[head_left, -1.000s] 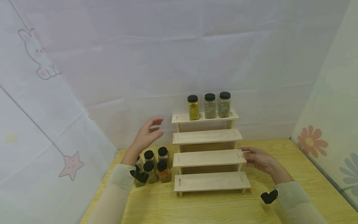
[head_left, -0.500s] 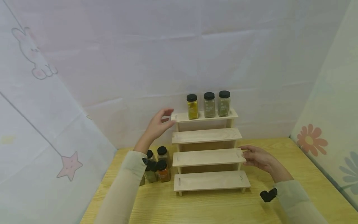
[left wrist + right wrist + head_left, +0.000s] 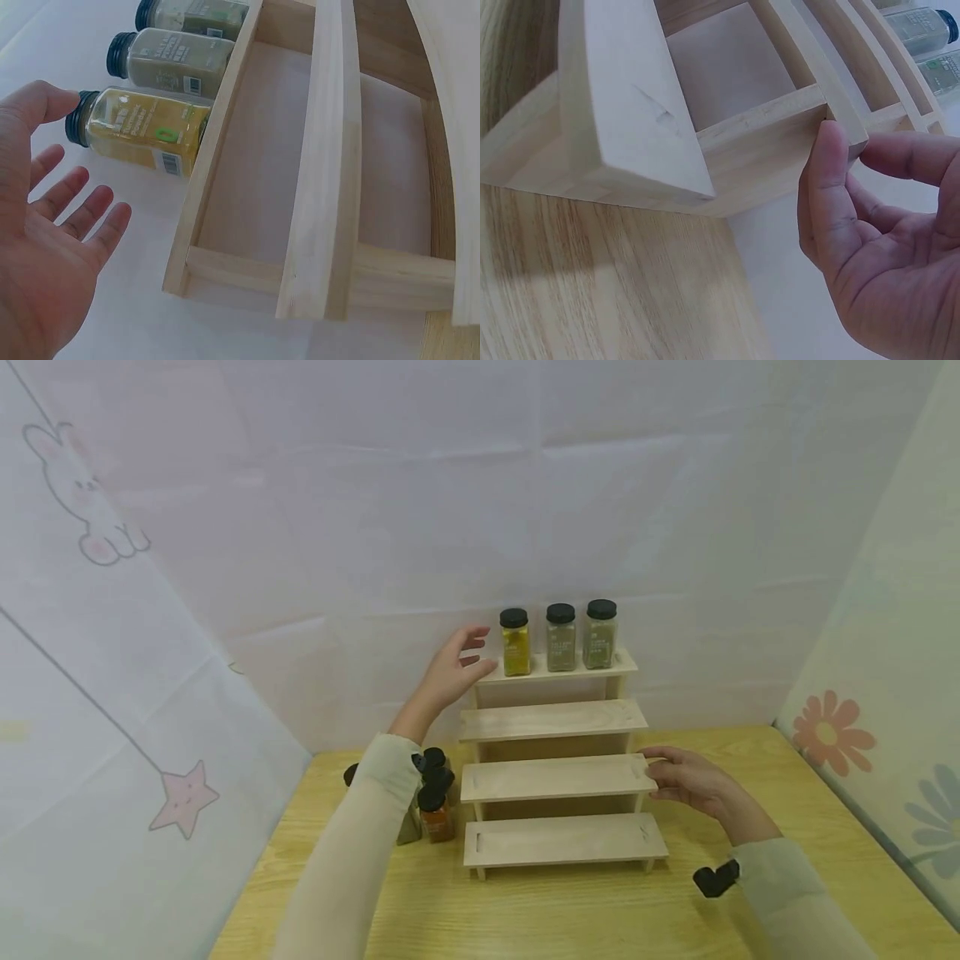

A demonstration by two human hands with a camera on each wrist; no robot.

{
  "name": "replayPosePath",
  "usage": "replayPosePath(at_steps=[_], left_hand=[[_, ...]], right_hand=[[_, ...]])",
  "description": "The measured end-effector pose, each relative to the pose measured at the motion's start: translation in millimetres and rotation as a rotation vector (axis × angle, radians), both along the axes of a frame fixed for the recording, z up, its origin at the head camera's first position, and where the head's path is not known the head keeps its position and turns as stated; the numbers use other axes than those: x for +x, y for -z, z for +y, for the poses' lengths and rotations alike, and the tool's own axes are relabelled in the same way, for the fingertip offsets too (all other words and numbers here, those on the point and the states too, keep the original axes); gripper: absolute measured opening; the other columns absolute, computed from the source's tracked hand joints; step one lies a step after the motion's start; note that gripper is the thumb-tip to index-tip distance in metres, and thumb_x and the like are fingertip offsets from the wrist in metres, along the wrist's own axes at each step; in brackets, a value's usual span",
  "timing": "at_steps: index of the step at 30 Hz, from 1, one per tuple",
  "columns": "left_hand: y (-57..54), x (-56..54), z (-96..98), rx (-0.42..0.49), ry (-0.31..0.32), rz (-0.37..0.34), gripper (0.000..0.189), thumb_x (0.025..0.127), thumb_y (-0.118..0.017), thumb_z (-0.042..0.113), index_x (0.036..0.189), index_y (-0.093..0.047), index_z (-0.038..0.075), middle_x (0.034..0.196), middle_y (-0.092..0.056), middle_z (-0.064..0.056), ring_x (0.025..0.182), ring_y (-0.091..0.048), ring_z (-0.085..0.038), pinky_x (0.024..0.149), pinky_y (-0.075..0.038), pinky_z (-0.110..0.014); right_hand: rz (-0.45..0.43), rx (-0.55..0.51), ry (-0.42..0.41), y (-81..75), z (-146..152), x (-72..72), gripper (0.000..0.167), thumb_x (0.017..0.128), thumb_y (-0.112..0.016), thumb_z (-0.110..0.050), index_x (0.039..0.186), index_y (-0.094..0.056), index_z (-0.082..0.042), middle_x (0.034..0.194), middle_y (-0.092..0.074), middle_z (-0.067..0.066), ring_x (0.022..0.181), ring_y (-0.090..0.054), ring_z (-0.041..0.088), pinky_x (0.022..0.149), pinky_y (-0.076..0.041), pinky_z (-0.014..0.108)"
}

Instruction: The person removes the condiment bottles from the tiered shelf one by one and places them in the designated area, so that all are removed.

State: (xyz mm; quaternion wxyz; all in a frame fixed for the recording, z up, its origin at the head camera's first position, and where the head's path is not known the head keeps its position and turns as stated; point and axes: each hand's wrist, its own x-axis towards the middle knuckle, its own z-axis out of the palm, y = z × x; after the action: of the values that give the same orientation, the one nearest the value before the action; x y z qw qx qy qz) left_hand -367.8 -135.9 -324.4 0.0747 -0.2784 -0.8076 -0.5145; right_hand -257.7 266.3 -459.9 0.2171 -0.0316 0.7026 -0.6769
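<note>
A stepped wooden spice rack (image 3: 558, 777) stands on the table, with three black-lidded spice jars on its top step. The leftmost is a jar of yellow powder (image 3: 516, 647); beside it are a greyish-green jar (image 3: 561, 643) and a green one (image 3: 600, 639). My left hand (image 3: 453, 668) is raised at the top step's left end, fingers spread and holding nothing. In the left wrist view its thumb appears very near the yellow jar's lid (image 3: 77, 120); contact is unclear. My right hand (image 3: 693, 785) pinches the right end of the second step from the bottom between thumb and fingers.
More spice jars, including one with orange-red contents (image 3: 437, 820), stand on the table left of the rack, partly covered by my left sleeve (image 3: 352, 835). A pale cloth backdrop (image 3: 375, 527) hangs close behind the rack. The wooden table (image 3: 570, 910) extends in front.
My left hand has moved right and upward from above the left-hand jars to beside the yellow jar. My right hand has kept its hold on the rack.
</note>
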Motion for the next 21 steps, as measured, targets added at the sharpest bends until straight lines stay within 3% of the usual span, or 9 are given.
replayPosePath(at_steps=[8,15,21], left_hand=[[2.1,-10.8,17.7,0.035,0.031,-0.01,0.06,0.096,-0.07,0.015,0.149,-0.044,0.007,0.15,-0.047,-0.012,0.136,-0.047,-0.033,0.112,-0.041,-0.049],[2.2,-18.8,28.1,0.065,-0.014,-0.037,0.066,0.094,-0.072,0.018,0.152,-0.04,0.015,0.149,-0.047,-0.009,0.134,-0.05,-0.029,0.11,-0.043,-0.045],[-0.4,-26.2,33.4,0.094,-0.015,-0.048,0.07,0.093,-0.075,0.016,0.153,-0.04,0.014,0.146,-0.049,-0.013,0.131,-0.051,-0.032,0.109,-0.043,-0.048]], right_hand=[[-0.026,-0.013,0.012,4.8,1,-1.6,0.072,0.103,-0.057,-0.013,0.158,-0.014,0.005,0.108,-0.059,0.004,0.092,-0.064,0.013,0.088,-0.058,0.035],[-0.039,-0.014,0.016,2.1,1,-1.5,0.071,0.103,-0.059,-0.012,0.158,-0.017,0.005,0.101,-0.053,0.002,0.083,-0.057,0.01,0.085,-0.058,0.031],[-0.035,-0.012,0.003,-1.0,1,-2.3,0.072,0.102,-0.059,-0.012,0.158,-0.017,0.005,0.096,-0.048,0.002,0.076,-0.049,0.009,0.085,-0.058,0.03]])
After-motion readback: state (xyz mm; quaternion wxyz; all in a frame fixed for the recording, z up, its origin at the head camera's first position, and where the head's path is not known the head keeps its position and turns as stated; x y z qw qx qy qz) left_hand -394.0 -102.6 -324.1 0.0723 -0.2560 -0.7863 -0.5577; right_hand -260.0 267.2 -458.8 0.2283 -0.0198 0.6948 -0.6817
